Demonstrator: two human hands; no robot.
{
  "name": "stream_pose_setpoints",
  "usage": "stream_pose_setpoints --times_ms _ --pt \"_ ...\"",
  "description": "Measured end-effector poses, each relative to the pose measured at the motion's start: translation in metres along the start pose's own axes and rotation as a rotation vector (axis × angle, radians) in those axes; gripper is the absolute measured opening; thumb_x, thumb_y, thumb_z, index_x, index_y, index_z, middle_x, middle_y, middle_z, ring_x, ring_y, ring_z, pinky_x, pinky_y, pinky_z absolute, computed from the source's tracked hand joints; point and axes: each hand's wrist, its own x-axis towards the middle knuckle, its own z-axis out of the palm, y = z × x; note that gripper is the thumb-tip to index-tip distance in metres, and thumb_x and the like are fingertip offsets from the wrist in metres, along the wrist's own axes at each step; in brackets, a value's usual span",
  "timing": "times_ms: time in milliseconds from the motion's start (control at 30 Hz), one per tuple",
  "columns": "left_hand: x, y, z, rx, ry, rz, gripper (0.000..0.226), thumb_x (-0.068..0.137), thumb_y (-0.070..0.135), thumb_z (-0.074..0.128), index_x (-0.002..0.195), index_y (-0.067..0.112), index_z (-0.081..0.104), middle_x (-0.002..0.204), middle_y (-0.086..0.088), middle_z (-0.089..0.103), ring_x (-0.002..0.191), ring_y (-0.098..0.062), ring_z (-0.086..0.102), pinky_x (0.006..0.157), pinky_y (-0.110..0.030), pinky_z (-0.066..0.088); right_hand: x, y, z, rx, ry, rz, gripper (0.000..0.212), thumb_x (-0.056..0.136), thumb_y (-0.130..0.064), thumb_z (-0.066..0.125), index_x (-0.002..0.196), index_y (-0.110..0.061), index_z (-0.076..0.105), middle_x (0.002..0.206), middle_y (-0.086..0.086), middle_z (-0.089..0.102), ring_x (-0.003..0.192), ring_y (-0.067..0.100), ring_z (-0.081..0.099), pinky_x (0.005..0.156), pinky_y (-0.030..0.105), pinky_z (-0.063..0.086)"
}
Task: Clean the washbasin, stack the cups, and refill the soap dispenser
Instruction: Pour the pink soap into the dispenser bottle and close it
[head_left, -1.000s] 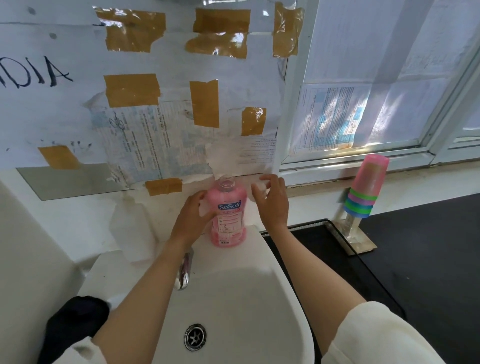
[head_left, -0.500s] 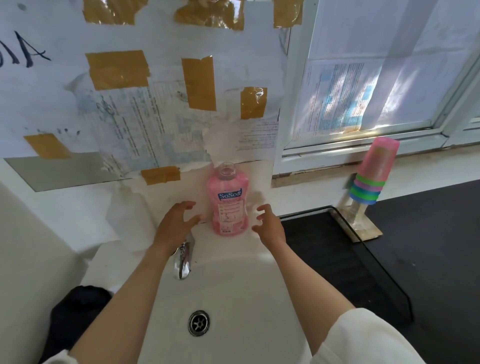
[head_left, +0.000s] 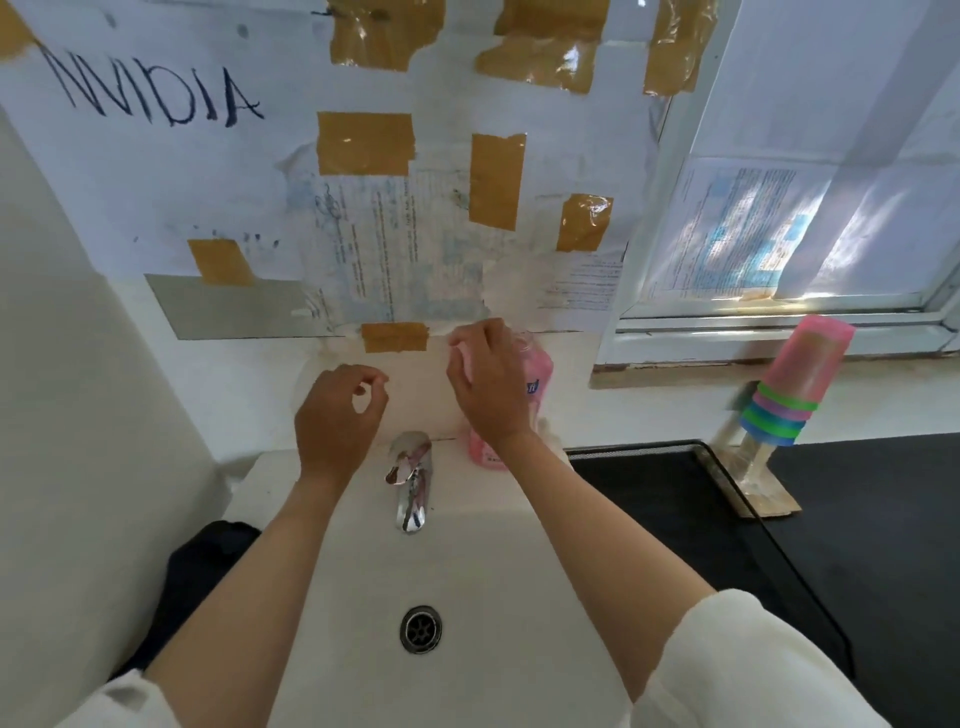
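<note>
Since the earlier frame our hands have come back up from the rim of the basin: the right hand (head_left: 488, 387) now sits over the neck of the pink soap bottle (head_left: 535, 374), and the left hand (head_left: 337, 415) has lifted to hover above the back ledge, left of the tap (head_left: 410, 483). The right hand's fingers are curled at the bottle's mouth, and something pink shows under them, perhaps a cap, though we cannot tell for sure what it pinches. The left hand is loosely curled, thumb near forefinger, holding nothing we can see. The bottle stands upright on the basin's (head_left: 467, 561) back ledge against the wall, just right of the tap. The stacked cups (head_left: 795, 384) rest upside down on their stand by the window, well apart from us. We judge this to be the soap step. To do it well we should steady the bottle's body with the free left hand before turning anything at its neck, keep the bottle upright, and work over the basin so drips land there, not on the dark surface (head_left: 857, 519).
</note>
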Motion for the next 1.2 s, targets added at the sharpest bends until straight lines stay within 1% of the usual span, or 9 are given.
stream_pose_setpoints --times_ms 133,233,367,467,633,767,867,1000,1200 --pt "0.007 -0.020 -0.026 0.055 0.094 -0.040 0.018 0.082 0.021 0.049 0.085 0.015 0.065 0.087 -0.001 0.067 0.075 -0.021 0.058 0.058 -0.026 0.040 0.009 -0.039 0.034 0.055 -0.197 -0.040 0.011 0.082 -0.008 0.054 0.091 -0.005 0.061 0.088 0.012 0.058 0.081 0.024 0.055 0.069 0.030 0.042" --pt "0.011 -0.043 -0.037 0.038 0.068 -0.152 0.022 0.081 0.021 0.054 0.099 0.012 0.062 0.100 -0.006 0.062 0.089 -0.025 0.057 0.070 -0.032 0.044 0.008 -0.055 0.057 0.108 -0.360 -0.001 0.018 0.082 -0.012 0.063 0.097 -0.004 0.059 0.099 0.012 0.060 0.090 0.029 0.057 0.074 0.032 0.042" --pt "0.014 -0.078 -0.042 -0.081 -0.269 -0.365 0.061 0.081 0.032 0.067 0.133 0.012 0.040 0.135 -0.010 0.043 0.125 -0.027 0.042 0.104 -0.044 0.036 0.004 -0.066 0.087 0.039 -0.599 0.241 0.037 0.086 -0.034 0.061 0.112 -0.011 0.050 0.117 0.008 0.053 0.109 0.024 0.050 0.085 0.039 0.040" --pt "0.015 -0.096 -0.041 -0.136 -0.524 -0.407 0.085 0.077 0.038 0.071 0.144 0.016 0.023 0.150 -0.005 0.025 0.136 -0.021 0.029 0.112 -0.038 0.027 0.004 -0.066 0.102 0.026 -0.692 0.343 0.045 0.086 -0.042 0.059 0.120 -0.014 0.049 0.124 0.007 0.051 0.117 0.025 0.045 0.092 0.039 0.037" --pt "0.013 -0.116 -0.041 -0.142 -0.562 -0.323 0.075 0.077 0.027 0.072 0.140 0.015 0.034 0.148 0.001 0.023 0.134 -0.015 0.032 0.106 -0.028 0.029 0.009 -0.071 0.115 -0.013 -0.700 0.393 0.051 0.081 -0.048 0.063 0.121 -0.019 0.055 0.131 0.007 0.048 0.123 0.025 0.040 0.097 0.040 0.035" --pt "0.013 -0.117 -0.038 -0.201 -0.538 -0.357 0.077 0.073 0.030 0.076 0.138 0.015 0.037 0.145 -0.001 0.028 0.133 -0.018 0.033 0.109 -0.032 0.031 0.011 -0.078 0.117 0.044 -0.616 0.405 0.040 0.075 -0.044 0.069 0.103 -0.016 0.061 0.114 0.003 0.056 0.108 0.022 0.048 0.087 0.036 0.039" --pt "0.015 -0.109 -0.039 -0.364 -0.554 -0.405 0.089 0.058 0.048 0.082 0.132 0.017 0.043 0.135 0.001 0.041 0.125 -0.017 0.043 0.098 -0.027 0.038 0.009 -0.084 0.110 0.097 -0.608 0.352 0.034 0.075 -0.040 0.070 0.098 -0.015 0.062 0.104 0.001 0.058 0.100 0.018 0.049 0.083 0.034 0.035" --pt "0.019 -0.086 -0.049 -0.474 -0.517 -0.416 0.086 0.064 0.025 0.083 0.134 0.020 0.035 0.122 0.008 0.047 0.109 -0.013 0.049 0.082 -0.021 0.041 0.016 -0.086 0.091 0.235 -0.553 0.304 0.029 0.075 -0.034 0.073 0.092 -0.013 0.064 0.093 -0.002 0.059 0.083 0.011 0.048 0.073 0.025 0.037" --pt "0.043 -0.040 -0.076 -0.511 -0.353 -0.352 0.070 0.058 0.023 0.086 0.114 0.019 0.045 0.102 0.006 0.054 0.090 -0.007 0.054 0.066 -0.012 0.041 0.052 -0.097 0.049 0.389 -0.533 0.297 0.022 0.078 -0.030 0.072 0.085 -0.017 0.055 0.089 -0.003 0.055 0.077 0.010 0.048 0.065 0.014 0.036"
